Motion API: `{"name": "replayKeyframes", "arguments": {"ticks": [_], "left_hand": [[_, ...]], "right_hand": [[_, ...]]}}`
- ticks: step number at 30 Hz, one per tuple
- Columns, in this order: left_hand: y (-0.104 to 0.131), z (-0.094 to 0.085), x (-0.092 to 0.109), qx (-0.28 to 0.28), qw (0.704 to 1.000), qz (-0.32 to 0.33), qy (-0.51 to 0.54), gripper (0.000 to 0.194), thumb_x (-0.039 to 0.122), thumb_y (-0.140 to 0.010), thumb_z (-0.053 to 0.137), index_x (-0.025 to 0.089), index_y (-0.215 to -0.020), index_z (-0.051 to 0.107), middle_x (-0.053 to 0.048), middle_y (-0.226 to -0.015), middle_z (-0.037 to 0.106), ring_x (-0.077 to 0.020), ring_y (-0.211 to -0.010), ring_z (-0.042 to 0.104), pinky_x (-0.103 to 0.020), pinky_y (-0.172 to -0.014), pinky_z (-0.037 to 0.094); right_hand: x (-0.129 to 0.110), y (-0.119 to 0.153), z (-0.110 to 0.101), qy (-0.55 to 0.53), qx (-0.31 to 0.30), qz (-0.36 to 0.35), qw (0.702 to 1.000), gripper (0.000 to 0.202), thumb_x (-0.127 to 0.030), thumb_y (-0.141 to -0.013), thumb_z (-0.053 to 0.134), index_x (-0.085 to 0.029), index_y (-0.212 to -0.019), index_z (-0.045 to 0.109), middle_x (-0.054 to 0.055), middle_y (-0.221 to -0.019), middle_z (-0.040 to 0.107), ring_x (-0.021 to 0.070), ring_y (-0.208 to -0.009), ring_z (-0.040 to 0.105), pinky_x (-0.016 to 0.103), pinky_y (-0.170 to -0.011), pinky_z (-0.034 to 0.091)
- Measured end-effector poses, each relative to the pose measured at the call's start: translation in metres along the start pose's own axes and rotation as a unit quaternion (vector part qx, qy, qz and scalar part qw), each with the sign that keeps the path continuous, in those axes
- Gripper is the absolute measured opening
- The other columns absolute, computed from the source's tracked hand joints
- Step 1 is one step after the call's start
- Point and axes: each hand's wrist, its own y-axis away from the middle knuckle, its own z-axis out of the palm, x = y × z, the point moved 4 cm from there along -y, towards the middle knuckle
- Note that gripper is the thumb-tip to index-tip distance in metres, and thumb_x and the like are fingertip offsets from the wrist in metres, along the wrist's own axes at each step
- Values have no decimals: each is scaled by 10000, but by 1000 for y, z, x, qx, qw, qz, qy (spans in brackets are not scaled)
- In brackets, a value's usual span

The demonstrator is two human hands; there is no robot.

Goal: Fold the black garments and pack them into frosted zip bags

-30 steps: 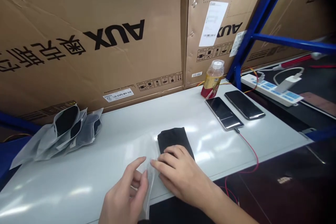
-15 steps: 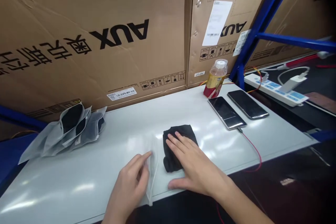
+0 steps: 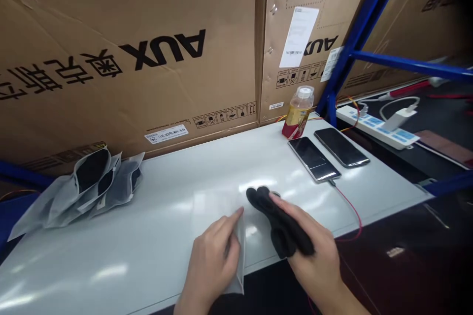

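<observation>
My right hand (image 3: 318, 251) grips a folded black cloth (image 3: 279, 221), lifted at a tilt above the front part of the table. The thumb lies along the cloth and the other fingers are mostly hidden beneath it. To its left, my left hand (image 3: 212, 263) pinches the edge of a clear plastic bag (image 3: 236, 278) on the table. The bag lies partly under that hand, and its outline is faint against the shiny top. A small gap separates cloth and bag.
Frosted zip bags (image 3: 111, 192) with black contents lie at the left of the white table (image 3: 158, 236). Two phones (image 3: 314, 158), one cabled, and a drink bottle (image 3: 298, 113) stand right. Large cartons (image 3: 148, 5), a blue frame (image 3: 354, 44) and a power strip (image 3: 380, 128) are behind.
My right hand, flat on the cloth before, has now picked it up and tilted it. My left hand has moved right with the plastic bag. The view has shifted slightly.
</observation>
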Motion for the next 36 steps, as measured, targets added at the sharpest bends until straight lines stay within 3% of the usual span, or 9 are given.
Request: {"name": "replayKeyframes", "arguments": {"ticks": [2,7,11,16,20,23,26,31,36], "left_hand": [[-1,3,1,22,998,-29,52,458,213,-1006,458,262,-1457,512,-7,-870,689,-163,-660,655,-259,-600,518],[8,-3,-11,134,969,-121,170,296,326,-1047,485,247,-1332,480,15,-863,664,-135,-583,628,-257,-573,533],[11,-10,-8,162,974,-55,151,279,315,-1046,523,250,-1316,545,-30,-970,704,-221,-1034,727,-478,-1131,511],[7,-12,-2,83,990,-29,114,323,299,-1076,459,277,-1368,594,-96,-1339,681,-268,-1316,633,-514,-1192,476],[17,-13,-4,47,992,-30,114,401,310,-1108,392,289,-1483,532,-101,-1447,653,-266,-1370,615,-514,-1203,483],[28,-7,-7,20,998,-6,59,477,305,-1118,376,316,-1591,438,-74,-1644,484,-281,-1540,439,-532,-1251,425],[31,-1,-11,4,1000,17,-16,604,331,-1116,408,311,-1693,231,-65,-1737,310,-297,-1605,295,-543,-1255,407],[22,-1,-17,-64,994,59,-64,656,415,-1126,365,303,-1713,93,-40,-1754,223,-277,-1615,246,-531,-1286,338],[19,-11,-19,-91,990,73,-76,644,465,-1126,333,345,-1710,89,9,-1759,198,-266,-1625,213,-524,-1301,313]], "right_hand": [[-1,-5,15,17,-18,-21,999,752,26,-796,487,-255,-1491,546,58,-1472,660,260,-1355,617,461,-1117,534],[-3,-3,51,127,-248,-92,956,766,41,-710,525,-198,-1432,612,69,-1500,640,328,-1366,548,525,-1062,516],[-15,-18,47,113,-349,-118,923,639,-152,-788,669,-234,-1419,611,56,-1477,649,316,-1383,499,501,-1091,474],[-29,-30,57,154,-337,-57,927,543,-252,-827,685,-203,-1365,635,110,-1377,687,385,-1326,517,560,-1072,471],[-26,-26,60,139,-371,-56,916,711,-267,-837,685,-210,-1524,513,156,-1595,520,470,-1496,378,688,-1160,371],[-17,-35,46,30,-456,-60,888,802,-204,-856,645,-310,-1612,398,77,-1668,446,389,-1587,286,657,-1226,316],[-12,-45,29,-68,-498,-76,861,681,-149,-899,607,-339,-1545,507,41,-1573,570,275,-1583,336,556,-1254,316],[-11,-34,36,-67,-460,-148,873,308,-146,-933,588,-291,-1155,746,16,-1122,797,209,-1224,671,427,-1146,459],[-15,-19,64,-91,-419,-168,888,225,-183,-978,609,-195,-1172,722,82,-1236,765,193,-1259,651,352,-1197,410]]}}
